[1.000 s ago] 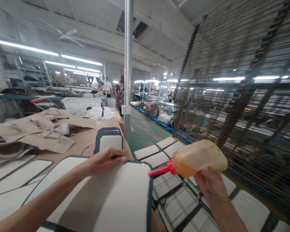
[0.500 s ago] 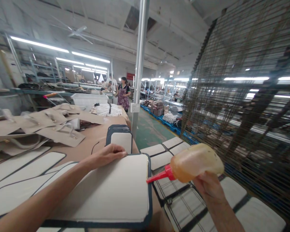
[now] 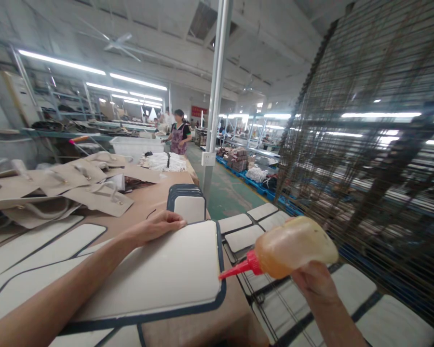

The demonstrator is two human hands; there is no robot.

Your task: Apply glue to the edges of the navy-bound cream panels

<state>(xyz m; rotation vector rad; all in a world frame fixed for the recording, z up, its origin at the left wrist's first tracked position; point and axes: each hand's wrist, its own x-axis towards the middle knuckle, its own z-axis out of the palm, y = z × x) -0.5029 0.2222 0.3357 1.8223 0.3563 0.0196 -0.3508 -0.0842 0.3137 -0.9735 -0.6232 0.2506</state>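
A white panel with a dark blue border [image 3: 173,270] lies tilted in front of me over other panels. At its far edge, my left hand [image 3: 161,226] pinches the rim between thumb and fingers. My right hand [image 3: 313,277] is wrapped round a squeeze bottle [image 3: 296,246] of amber liquid, probably glue. The bottle lies nearly sideways, its red nozzle [image 3: 238,268] pointing left. The nozzle tip touches or nearly touches the panel's right edge, where a thin yellowish line runs along the border.
A stack of smaller bordered panels [image 3: 190,207] stands beyond my left hand. Beige bag pieces with handles [image 3: 97,197] lie at the left. More panels rest on a wire rack [image 3: 282,308] at the right. A metal post [image 3: 217,96] rises ahead; a person [image 3: 180,132] stands farther back.
The nozzle tip has moved down along the panel's right edge toward the near corner. The panel has shifted slightly, with its near edge higher in view. Both hands keep their holds.
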